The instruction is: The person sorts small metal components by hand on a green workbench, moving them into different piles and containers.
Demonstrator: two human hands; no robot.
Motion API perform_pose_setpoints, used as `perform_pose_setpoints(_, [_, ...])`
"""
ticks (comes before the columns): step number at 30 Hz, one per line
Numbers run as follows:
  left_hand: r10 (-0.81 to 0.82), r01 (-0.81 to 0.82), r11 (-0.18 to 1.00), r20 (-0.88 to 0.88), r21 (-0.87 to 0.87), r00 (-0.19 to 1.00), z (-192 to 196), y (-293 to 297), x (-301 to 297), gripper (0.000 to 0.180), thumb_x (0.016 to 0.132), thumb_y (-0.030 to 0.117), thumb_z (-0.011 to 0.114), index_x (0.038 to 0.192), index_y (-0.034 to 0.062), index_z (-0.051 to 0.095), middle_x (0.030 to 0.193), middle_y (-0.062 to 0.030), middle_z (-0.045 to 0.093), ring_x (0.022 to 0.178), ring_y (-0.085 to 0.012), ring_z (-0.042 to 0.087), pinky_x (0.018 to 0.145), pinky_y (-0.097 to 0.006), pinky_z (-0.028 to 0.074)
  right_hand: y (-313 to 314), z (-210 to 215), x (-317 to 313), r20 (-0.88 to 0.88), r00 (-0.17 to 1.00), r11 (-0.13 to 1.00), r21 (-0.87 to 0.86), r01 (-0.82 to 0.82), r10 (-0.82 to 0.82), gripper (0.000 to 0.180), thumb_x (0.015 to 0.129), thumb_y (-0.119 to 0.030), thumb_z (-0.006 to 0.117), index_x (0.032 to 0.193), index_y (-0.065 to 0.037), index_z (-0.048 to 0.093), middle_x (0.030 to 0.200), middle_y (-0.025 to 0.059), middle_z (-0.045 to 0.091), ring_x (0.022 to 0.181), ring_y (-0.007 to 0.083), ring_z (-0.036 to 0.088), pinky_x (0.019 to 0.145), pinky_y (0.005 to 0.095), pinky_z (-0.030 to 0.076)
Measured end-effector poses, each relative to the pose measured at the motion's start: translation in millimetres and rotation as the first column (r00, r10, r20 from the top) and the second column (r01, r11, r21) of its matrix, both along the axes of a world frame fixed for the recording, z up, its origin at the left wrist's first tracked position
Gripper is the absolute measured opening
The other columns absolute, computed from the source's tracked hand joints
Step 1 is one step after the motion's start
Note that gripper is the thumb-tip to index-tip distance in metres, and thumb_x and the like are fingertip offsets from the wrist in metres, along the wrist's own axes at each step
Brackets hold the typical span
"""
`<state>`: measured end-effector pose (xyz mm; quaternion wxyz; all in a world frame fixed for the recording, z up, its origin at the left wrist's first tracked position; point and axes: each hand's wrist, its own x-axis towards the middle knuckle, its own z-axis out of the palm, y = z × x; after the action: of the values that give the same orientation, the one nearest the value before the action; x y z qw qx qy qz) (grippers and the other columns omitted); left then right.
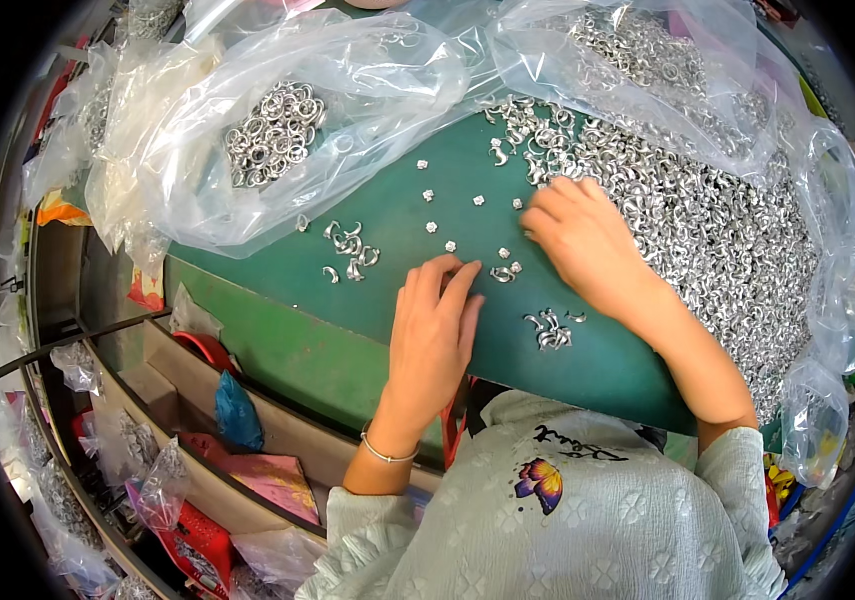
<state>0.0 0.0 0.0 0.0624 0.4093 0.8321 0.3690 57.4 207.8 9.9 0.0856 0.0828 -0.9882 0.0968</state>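
Metal parts [733, 240] lie heaped on the green counter [498, 325], right of and beyond my right hand [585, 240]. That hand's fingers are bent downward; I cannot tell whether they hold anything. My left hand [431, 315] is half curled, thumb near forefinger, its hold likewise unclear. Small flower pieces [479, 201] lie beyond it; a clear bag [378, 100] of rings [273, 138] lies farther off, to its left.

The green tabletop [383, 215] carries silver metal pieces [728, 250] and clear bags [388, 95].
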Motion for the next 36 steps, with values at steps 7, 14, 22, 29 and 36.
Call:
perform_pose_setpoints(7, [0.056,-0.054,0.996,-0.018,0.076,0.998,-10.5,18.4,11.3,0.029,0.072,0.001,0.076,0.098,0.0002,0.062,0.097,-0.0106,0.054,0.086,-0.0288,0.054,0.077,-0.038,0.046,-27.7,6.1,24.4,0.05,0.998,0.988,-0.152,-0.016,0.024,0.009,0.071,-0.002,0.06,0.079,-0.006,0.058,0.079,0.0071,0.054,0.083,0.0235,0.055,0.072,0.0345,0.042])
perform_pose_setpoints(14, [0.197,-0.197,0.976,0.002,0.096,0.98,-10.7,-8.9,8.2,0.024,0.08,-0.004,0.067,0.104,-0.0006,0.062,0.106,-0.0142,0.055,0.091,-0.0293,0.055,0.079,-0.038,0.046,-37.0,-3.4,20.1,0.107,0.993,0.872,-0.489,0.012,0.047,0.007,0.078,-0.002,0.062,0.085,-0.003,0.06,0.082,0.0117,0.056,0.084,0.0295,0.057,0.073,0.0405,0.047])
perform_pose_setpoints(22, [0.143,-0.149,0.987,-0.1,-0.055,0.985,-2.9,-9.0,21.7,0.046,0.072,0.018,0.08,0.113,0.0083,0.063,0.119,-0.0112,0.052,0.106,-0.0304,0.049,0.092,-0.043,0.035,-44.9,3.9,-7.5,0.09,0.99,0.634,-0.76,0.141,-0.112,0.01,0.082,0.003,0.062,0.092,0.002,0.063,0.087,0.0169,0.062,0.077,0.0346,0.062,0.066,0.0381,0.05])
perform_pose_setpoints(29, [0.23,-0.237,0.972,-0.221,-0.006,0.948,-19.6,-5.3,-6.3,0.028,0.075,0.007,0.075,0.101,0.0084,0.065,0.108,-0.0084,0.054,0.099,-0.0286,0.05,0.086,-0.041,0.035,-1.9,11.6,-22.4,0.102,0.985,0.779,-0.604,0.17,-0.136,0.014,0.083,0.002,0.06,0.096,0.003,0.063,0.09,0.0164,0.063,0.084,0.0347,0.063,0.075,0.0397,0.05])
perform_pose_setpoints(36, [0.165,-0.158,0.986,-0.233,0.051,0.958,-5.5,6.3,-10.8,0.021,0.077,0.008,0.074,0.095,0.0088,0.064,0.107,-0.0082,0.054,0.1,-0.0282,0.05,0.086,-0.04,0.034,-7.2,-3.2,-49.2,-0.055,0.981,0.882,-0.448,0.143,-0.187,0.017,0.082,-0.001,0.062,0.099,-0.002,0.062,0.1,0.0139,0.061,0.1,0.0337,0.057,0.086,0.0418,0.048])
